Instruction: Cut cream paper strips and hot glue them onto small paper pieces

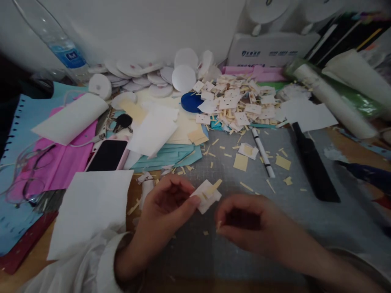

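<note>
Between the thumb and fingers of my left hand (171, 203) is a small white paper square (203, 205). Yellow paper strips lie on the square, and one sticks out past its upper right edge. My right hand (253, 221), slightly blurred, is just right of the square and apart from it. Its thumb and forefinger are pinched on a tiny pale yellow paper bit (218, 225). Both hands are above a grey cutting mat (195, 252). Beyond them lie yellow paper squares (240, 162), loose yellow strips and a white pen (262, 152).
A heap of small white paper pieces with yellow strips (235, 101) lies at the back. White discs (183, 77) are piled behind a blue lid (191, 102). Left are a phone (108, 155), keys (122, 122) and paper sheets (91, 203). A black-sheathed tool (316, 167) rests right.
</note>
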`<state>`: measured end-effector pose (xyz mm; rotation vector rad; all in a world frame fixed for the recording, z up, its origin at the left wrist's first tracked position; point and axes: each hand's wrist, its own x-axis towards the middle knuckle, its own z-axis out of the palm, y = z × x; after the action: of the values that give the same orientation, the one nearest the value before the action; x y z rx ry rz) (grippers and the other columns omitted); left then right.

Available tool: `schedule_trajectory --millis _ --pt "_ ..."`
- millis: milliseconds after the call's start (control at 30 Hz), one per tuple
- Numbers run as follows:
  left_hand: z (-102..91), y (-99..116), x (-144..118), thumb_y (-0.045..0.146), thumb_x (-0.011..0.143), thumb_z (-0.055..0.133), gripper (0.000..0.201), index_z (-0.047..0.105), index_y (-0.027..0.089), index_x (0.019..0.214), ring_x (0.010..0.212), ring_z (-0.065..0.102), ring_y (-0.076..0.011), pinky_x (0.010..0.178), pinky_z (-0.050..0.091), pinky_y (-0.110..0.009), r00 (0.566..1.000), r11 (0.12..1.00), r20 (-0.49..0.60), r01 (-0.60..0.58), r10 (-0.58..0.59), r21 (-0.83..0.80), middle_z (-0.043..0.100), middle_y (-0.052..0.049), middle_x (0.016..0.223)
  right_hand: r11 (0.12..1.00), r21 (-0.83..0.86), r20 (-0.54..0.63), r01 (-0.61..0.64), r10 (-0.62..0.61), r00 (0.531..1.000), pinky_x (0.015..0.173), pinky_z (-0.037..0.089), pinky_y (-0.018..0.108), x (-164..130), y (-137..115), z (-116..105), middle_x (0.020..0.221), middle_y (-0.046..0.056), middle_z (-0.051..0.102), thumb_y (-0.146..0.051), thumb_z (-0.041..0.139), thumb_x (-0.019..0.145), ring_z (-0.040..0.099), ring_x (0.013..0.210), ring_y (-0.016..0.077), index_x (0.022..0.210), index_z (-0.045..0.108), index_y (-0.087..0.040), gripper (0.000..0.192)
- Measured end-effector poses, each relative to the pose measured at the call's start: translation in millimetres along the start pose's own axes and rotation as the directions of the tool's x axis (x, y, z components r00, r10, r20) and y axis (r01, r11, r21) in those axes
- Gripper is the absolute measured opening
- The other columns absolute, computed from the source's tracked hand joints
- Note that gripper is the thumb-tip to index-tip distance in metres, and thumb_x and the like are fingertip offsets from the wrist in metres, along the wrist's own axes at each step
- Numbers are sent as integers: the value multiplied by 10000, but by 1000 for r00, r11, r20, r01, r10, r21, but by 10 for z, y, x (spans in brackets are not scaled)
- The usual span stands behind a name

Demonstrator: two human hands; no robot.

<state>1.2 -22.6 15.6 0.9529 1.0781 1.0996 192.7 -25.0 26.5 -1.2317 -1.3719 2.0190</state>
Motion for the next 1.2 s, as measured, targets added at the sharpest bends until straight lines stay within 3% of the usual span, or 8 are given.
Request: schedule_trajectory --millis 133,267,433,933,1200 --pt "15 -8 8 110 742 693 123 598 172 790 626 550 -41 559 476 -100 1000 998 15 17 -17 55 571 45 728 978 112 35 -174 171 985 582 397 188 60 43 24 715 -21 613 -275 720 737 521 641 80 752 612 -171 151" --pt "26 -15 7 119 732 698 136 592 174 798 627 549 -47 548 474 -106 999 997 37 35 -38 68 571 43 727 937 243 110 -251 230 967 562 396 178 61 29 31 674 -28 640 -241 681 762 519 585 61 737 609 -166 107" --pt "25 -21 6 129 725 702 136 587 169 785 624 551 -44 568 478 -103 998 996 54 38 -42 80 575 39 721 923 304 92 -233 215 972 535 385 159 56 53 32 645 -40 636 -214 681 766 505 558 45 726 619 -169 87" --pt "38 -9 -16 130 730 693 124 580 153 774 620 546 -53 561 473 -121 994 995 97 46 -55 90 570 29 718 940 255 63 -227 219 974 474 341 159 75 81 30 634 -39 591 -306 714 759 467 520 43 815 632 -164 173" --pt "49 22 -54 118 738 688 129 573 159 782 641 568 -55 584 485 -120 988 993 142 46 -61 109 575 28 738 928 280 95 -246 228 969 437 309 155 73 82 22 580 -55 531 -274 682 744 428 482 34 757 598 -162 140"
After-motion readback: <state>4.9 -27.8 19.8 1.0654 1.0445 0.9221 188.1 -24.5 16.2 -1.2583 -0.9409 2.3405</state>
